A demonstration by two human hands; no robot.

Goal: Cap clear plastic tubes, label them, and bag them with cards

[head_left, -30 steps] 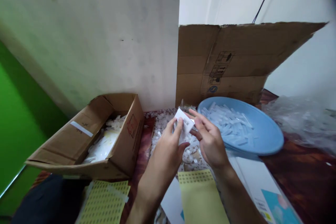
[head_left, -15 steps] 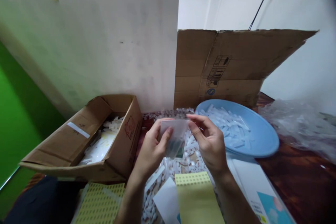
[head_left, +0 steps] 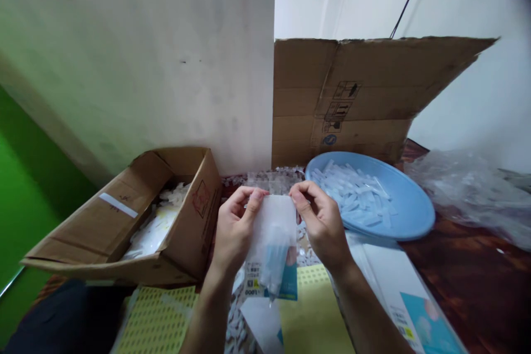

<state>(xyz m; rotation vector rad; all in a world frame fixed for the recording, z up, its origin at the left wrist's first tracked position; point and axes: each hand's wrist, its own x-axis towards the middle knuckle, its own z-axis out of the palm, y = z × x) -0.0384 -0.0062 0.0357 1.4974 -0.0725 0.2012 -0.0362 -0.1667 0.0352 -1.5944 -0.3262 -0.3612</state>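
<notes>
My left hand (head_left: 233, 229) and my right hand (head_left: 320, 224) pinch the two top corners of a small clear plastic bag (head_left: 272, 243), which hangs upright between them. The bag has a printed card at its bottom and a pale, translucent item inside. Under my hands lies a heap of small white plastic pieces (head_left: 269, 181) on the dark wooden table. A blue bowl (head_left: 409, 207) filled with similar clear pieces sits just right of my right hand.
An open cardboard box (head_left: 182, 243) with white pieces stands at the left. Yellow sticker sheets (head_left: 160, 321) and printed cards (head_left: 415, 315) lie near me. A white board (head_left: 136, 66) and a cardboard sheet (head_left: 360, 94) stand behind. Crumpled clear plastic (head_left: 468, 188) lies at right.
The small bag went from folded at my fingertips to unfolded and hanging full length. Both hands shifted slightly left and lower, now gripping its top corners.
</notes>
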